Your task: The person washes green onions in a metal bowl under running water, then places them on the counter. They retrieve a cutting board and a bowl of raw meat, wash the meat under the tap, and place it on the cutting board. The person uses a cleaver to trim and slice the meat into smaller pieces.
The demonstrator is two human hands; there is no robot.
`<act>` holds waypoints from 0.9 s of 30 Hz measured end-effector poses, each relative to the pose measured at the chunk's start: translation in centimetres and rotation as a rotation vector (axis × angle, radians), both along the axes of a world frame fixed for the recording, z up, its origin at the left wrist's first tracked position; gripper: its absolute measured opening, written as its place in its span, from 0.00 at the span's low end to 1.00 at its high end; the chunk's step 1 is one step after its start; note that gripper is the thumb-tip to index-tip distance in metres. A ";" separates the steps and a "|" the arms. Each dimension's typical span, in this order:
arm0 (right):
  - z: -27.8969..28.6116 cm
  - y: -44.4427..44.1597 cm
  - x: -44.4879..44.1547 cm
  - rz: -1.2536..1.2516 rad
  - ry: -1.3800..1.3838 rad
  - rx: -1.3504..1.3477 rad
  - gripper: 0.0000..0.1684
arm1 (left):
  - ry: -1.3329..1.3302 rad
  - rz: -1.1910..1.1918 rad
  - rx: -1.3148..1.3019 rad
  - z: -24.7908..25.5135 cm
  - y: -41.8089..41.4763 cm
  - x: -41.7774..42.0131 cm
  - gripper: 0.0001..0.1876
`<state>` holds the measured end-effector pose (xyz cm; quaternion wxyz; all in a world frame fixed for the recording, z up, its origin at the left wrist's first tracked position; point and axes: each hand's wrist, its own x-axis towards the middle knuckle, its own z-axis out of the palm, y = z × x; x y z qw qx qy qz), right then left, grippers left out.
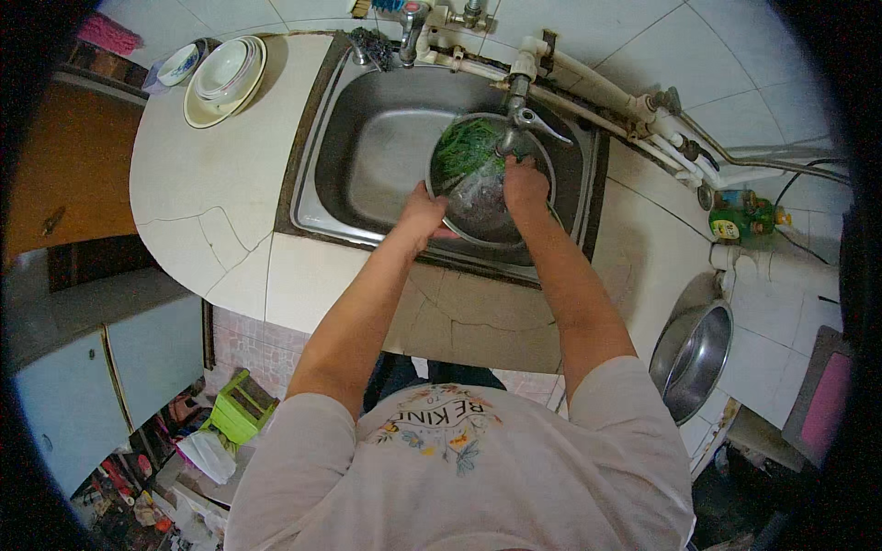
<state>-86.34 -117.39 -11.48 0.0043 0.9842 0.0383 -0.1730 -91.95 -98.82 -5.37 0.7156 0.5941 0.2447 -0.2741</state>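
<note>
A round metal basin [475, 237] sits in the right part of the stainless steel sink [386, 158], below a lever tap [517, 117]. Water runs from the tap into it. Green leafy vegetables [472, 144] lie at the basin's upper left, with darker contents under the water stream. My left hand [422, 213] grips the basin's left rim, thumb on top. Inside the basin, beside the spout, my right hand [526, 186] is bent with its fingers curled; some green shows at the fingertips, but what it holds is unclear.
Stacked bowls [224, 76] stand on the counter [200, 179] at the upper left. A second faucet [412, 31] and a dark scrubber [374, 47] are behind the sink. Pipes [606, 89] run along the wall. Green bottles [741, 217] and a metal bowl [692, 361] are at the right.
</note>
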 end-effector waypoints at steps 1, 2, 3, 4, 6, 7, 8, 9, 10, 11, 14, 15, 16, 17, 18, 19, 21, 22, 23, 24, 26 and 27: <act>1.0 1.1 -0.3 0.006 0.014 -0.075 0.18 | 0.016 -0.008 -0.041 -0.4 0.0 -0.1 0.24; 1.8 2.6 -1.6 0.212 0.076 -0.097 0.17 | 0.001 0.028 -0.029 -0.8 -0.2 -0.2 0.24; 3.3 3.4 -2.9 0.418 0.141 -0.125 0.17 | 0.005 0.037 -0.018 -0.6 -0.4 -0.2 0.24; 1.2 2.8 -3.8 0.529 0.083 0.122 0.14 | 0.008 0.046 -0.006 -0.3 -0.5 -0.1 0.23; 3.0 1.1 -1.7 0.225 0.329 -0.109 0.12 | 0.000 0.098 -0.023 -1.5 -0.2 -0.2 0.23; 4.4 0.9 -0.5 0.066 0.441 -0.217 0.11 | 0.004 0.078 0.018 -1.3 -0.2 -0.2 0.24; 5.5 1.3 -0.7 0.178 0.444 -0.488 0.08 | 0.009 0.059 0.058 -1.2 -0.2 -0.5 0.24; 5.2 1.7 -1.0 0.250 0.483 -0.442 0.07 | 0.009 0.031 0.102 -0.9 -0.2 -0.3 0.25; 4.0 1.9 -2.0 0.327 0.534 -0.397 0.07 | 0.005 0.024 0.095 -0.5 -0.4 -0.3 0.25; 3.0 2.1 -2.7 0.403 0.585 -0.350 0.07 | 0.002 0.016 0.089 -0.2 -0.5 -0.3 0.25; 0.9 -0.9 1.3 0.209 0.724 -0.352 0.10 | -0.027 0.029 -0.011 -0.9 -1.1 -0.3 0.26; 2.6 0.3 0.7 0.256 0.657 -0.416 0.12 | -0.009 0.041 -0.007 -1.5 -0.8 -0.3 0.26; 4.7 1.6 -0.1 0.297 0.590 -0.479 0.13 | 0.002 0.051 -0.001 -1.8 -0.7 -0.2 0.26; 6.8 2.7 -0.9 0.330 0.522 -0.541 0.14 | 0.014 0.058 0.008 -1.8 -0.6 -0.1 0.26; 7.0 3.2 -2.1 0.460 0.552 -0.448 0.14 | -0.017 0.054 0.015 -0.9 -1.0 -0.2 0.26; 7.1 3.4 -3.0 0.599 0.575 -0.357 0.15 | -0.030 0.035 0.003 -1.1 -0.9 -0.2 0.26; 5.3 1.4 -3.2 0.386 0.278 0.009 0.13 | -0.056 0.003 -0.021 -1.8 -0.5 -0.5 0.27; 5.0 0.6 -1.1 0.306 0.187 -0.035 0.13 | -0.046 0.016 -0.021 -1.7 -0.6 -0.7 0.26; 4.9 -0.1 0.2 0.223 0.098 -0.078 0.12 | -0.034 0.026 -0.021 -1.4 -0.7 -0.9 0.26; 5.4 -0.4 0.9 0.073 0.108 -0.232 0.12 | -0.029 0.041 -0.019 -1.1 -0.7 -0.9 0.26; 5.1 1.5 -0.6 0.383 0.168 -0.235 0.12 | -0.020 0.036 -0.009 -0.6 -0.8 -0.8 0.24; 5.1 2.5 -2.2 0.532 0.205 -0.238 0.12 | -0.009 0.028 -0.008 -0.6 -1.0 -0.9 0.23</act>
